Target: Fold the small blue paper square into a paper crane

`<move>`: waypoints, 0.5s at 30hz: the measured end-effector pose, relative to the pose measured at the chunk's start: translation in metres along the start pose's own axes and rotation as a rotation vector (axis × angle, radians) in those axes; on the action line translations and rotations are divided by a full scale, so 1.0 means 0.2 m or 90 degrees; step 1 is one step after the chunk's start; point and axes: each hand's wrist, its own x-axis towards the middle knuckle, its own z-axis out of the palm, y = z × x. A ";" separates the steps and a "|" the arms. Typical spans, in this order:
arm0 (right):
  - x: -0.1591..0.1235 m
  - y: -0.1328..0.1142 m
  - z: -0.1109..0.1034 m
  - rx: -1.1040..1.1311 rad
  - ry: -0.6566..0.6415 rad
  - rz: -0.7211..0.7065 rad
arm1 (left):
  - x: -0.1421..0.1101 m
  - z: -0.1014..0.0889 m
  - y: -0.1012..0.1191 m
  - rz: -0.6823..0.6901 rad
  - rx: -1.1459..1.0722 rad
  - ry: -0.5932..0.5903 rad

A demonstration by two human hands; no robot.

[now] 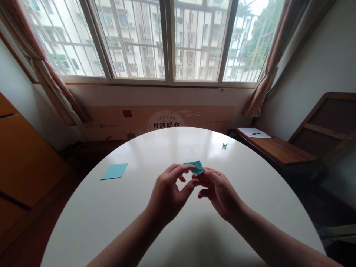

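Note:
A small folded piece of teal origami paper [198, 168] is held up between my two hands above the white table. My left hand [171, 187] has its fingers closed on the paper's left side, with the thumb below its near edge. From the right, my right hand [218, 187] grips the right corner of the paper, its fingers curled beneath. Creases show on the upper face, while the underside is hidden. Flat on the table to the left lies a stack or sheet of square teal paper [114, 171], apart from both hands.
A small green folded figure [224, 146] sits toward the far right of the round white table [133, 230]. Beyond the table's right edge, a wooden desk [267, 148] carries a white sheet [253, 132] with a pen on it. Barred windows and curtains are behind.

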 end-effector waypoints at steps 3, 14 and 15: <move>0.00 0.00 0.00 0.007 -0.003 0.001 | 0.00 0.01 0.01 -0.044 -0.073 -0.006; 0.02 0.03 -0.03 -0.084 -0.038 -0.063 | 0.02 0.01 0.03 -0.027 -0.130 0.040; 0.02 0.03 -0.03 -0.103 -0.044 -0.075 | 0.02 0.01 0.03 -0.025 -0.128 0.040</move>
